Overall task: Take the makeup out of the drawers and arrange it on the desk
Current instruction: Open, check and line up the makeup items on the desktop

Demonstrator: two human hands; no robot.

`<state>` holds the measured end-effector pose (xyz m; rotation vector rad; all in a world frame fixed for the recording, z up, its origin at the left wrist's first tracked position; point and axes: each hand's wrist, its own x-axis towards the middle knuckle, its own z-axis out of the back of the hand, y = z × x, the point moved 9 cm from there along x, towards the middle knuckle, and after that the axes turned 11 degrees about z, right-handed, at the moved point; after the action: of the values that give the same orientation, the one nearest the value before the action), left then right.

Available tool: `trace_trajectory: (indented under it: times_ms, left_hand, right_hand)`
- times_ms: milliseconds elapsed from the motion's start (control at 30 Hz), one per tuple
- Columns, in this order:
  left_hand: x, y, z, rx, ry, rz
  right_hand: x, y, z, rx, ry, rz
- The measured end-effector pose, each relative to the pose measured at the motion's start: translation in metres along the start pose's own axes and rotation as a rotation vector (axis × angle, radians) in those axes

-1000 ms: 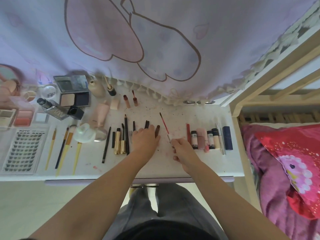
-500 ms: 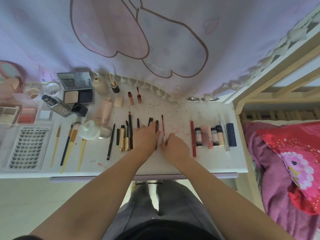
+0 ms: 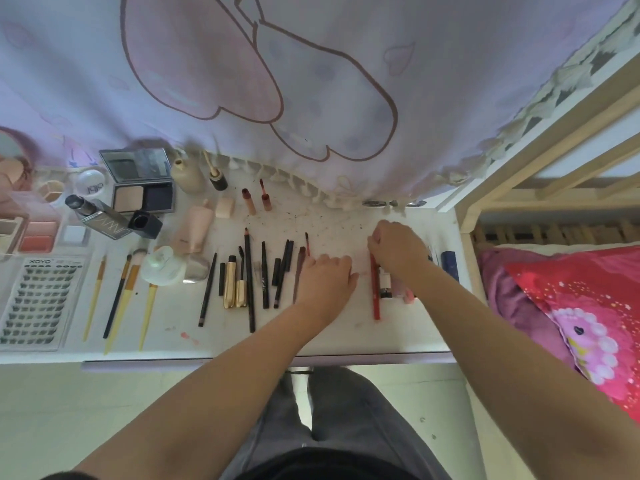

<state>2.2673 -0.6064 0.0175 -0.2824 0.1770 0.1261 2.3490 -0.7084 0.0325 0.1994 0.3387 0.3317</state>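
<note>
Head view: the desk (image 3: 346, 337) is carrying rows of makeup, with brushes (image 3: 121, 292) at the left, dark pencils (image 3: 249, 282) in the middle and small tubes (image 3: 386, 282) at the right. The left hand (image 3: 325, 278) is lying on the desk just right of the pencils, fingers flat and relaxed, gripping nothing that I can see, though its far edge is touching a thin red brush (image 3: 307, 244). The right hand (image 3: 398, 251) is hovering over the tubes with fingers curled down; whether it is pinching anything I cannot tell. A red pencil (image 3: 374, 292) is lying just left of the tubes, its far end going under that hand. Judgement: the pencil is looking light, stiff and prone to rolling, so pinching it mid-shaft and laying it parallel to the others is looking safest.
</note>
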Motion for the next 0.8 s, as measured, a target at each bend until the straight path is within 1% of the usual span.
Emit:
trace_trajectory:
  times_ms: [100, 233, 300, 433, 533, 600, 667, 733, 800]
  left_hand:
    - [0.005, -0.025, -0.022, 0.063, 0.083, -0.003]
    - [0.015, -0.031, -0.038, 0.146, 0.147, 0.064]
    - [0.016, -0.03, -0.04, 0.157, 0.145, 0.097]
    - [0.016, -0.025, -0.036, 0.153, 0.132, 0.151]
    - [0.015, -0.017, -0.036, 0.186, 0.167, 0.154]
    - [0.014, -0.012, -0.03, 0.171, 0.155, 0.152]
    - [0.013, -0.01, -0.02, 0.127, 0.104, 0.134]
    - [0.009, -0.007, -0.005, 0.076, 0.031, 0.108]
    - [0.003, 0.002, 0.008, -0.038, -0.015, 0.103]
  right_hand:
    - [0.015, -0.008, -0.007, -0.121, 0.109, 0.015]
    - [0.022, -0.009, -0.026, -0.192, 0.239, 0.024]
    - [0.023, -0.004, -0.03, -0.18, 0.253, 0.051]
    - [0.028, 0.004, -0.028, -0.077, 0.231, 0.086]
    - [0.027, 0.007, -0.026, -0.161, 0.287, 0.104]
    - [0.024, 0.008, -0.026, -0.19, 0.286, 0.099]
    - [0.022, 0.011, -0.026, -0.149, 0.289, 0.082]
    - [0.021, 0.02, -0.028, -0.013, 0.326, 0.079]
    - [0.019, 0.032, -0.024, 0.145, 0.36, 0.109]
